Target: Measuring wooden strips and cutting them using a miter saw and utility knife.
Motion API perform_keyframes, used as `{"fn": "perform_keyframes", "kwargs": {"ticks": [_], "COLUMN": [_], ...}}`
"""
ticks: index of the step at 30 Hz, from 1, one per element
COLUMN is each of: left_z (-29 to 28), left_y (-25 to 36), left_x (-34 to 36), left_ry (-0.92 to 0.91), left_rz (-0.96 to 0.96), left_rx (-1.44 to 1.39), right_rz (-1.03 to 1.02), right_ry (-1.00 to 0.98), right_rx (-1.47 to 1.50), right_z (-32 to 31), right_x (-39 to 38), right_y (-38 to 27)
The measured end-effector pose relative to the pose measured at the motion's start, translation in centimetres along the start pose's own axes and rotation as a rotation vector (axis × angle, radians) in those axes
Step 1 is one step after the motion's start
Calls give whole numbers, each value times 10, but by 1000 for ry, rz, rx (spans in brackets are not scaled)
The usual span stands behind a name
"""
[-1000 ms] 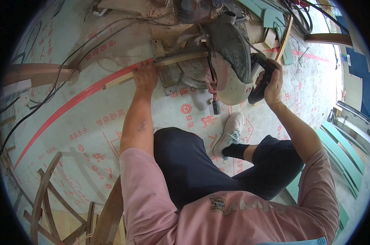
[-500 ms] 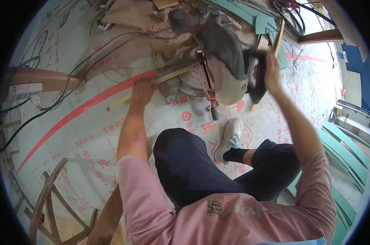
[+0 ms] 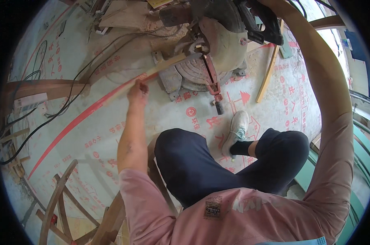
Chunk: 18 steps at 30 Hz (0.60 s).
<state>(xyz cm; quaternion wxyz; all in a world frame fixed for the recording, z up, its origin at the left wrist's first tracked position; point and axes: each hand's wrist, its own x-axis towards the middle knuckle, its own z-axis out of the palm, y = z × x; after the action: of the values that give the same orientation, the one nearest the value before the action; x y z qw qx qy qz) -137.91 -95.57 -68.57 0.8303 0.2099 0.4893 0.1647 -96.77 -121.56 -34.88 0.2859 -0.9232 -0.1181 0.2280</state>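
Observation:
A miter saw with a pale blade guard stands on the floor ahead, its head raised. My right hand closes on the saw's black handle at the upper edge; its fingers are mostly out of sight. A thin wooden strip lies across the saw's round grey table. My left hand pinches this strip left of the saw, fingers closed. Beyond the hand the strip is blurred.
Black cables run across the printed floor covering on the left. A loose wooden stick lies right of the saw. Curved wooden framework stands at lower left, and green boards lie at far right. Sawdust and scraps lie behind the saw.
My right hand has gone up and away with the saw handle, raising the saw head off the table. My left hand stays at the strip, shifted slightly nearer.

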Motion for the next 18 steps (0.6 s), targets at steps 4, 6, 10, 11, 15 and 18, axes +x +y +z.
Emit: {"fn": "perform_keyframes", "kwargs": {"ticks": [4, 6, 10, 11, 15, 18], "left_z": [-9, -2, 26, 42, 41, 0], "left_y": [-55, -71, -66, -58, -47, -37], "left_x": [8, -1, -25, -38, -53, -33], "left_ry": [-5, 14, -8, 23, 102, 0], "left_rz": [-163, -204, -227, -212, 591, 1323], "left_rx": [47, 107, 635, 1015, 1842, 1931], "right_rz": [-203, -134, 4, 31, 107, -16], "right_ry": [-696, -551, -260, -186, 25, 75], "right_rx": [476, 390, 218, 174, 49, -43], "right_z": [-24, -17, -6, -6, 4, 6], "right_x": [38, 35, 27, 23, 14, 11], "right_y": [29, 23, 6, 2, -7, -9]}}
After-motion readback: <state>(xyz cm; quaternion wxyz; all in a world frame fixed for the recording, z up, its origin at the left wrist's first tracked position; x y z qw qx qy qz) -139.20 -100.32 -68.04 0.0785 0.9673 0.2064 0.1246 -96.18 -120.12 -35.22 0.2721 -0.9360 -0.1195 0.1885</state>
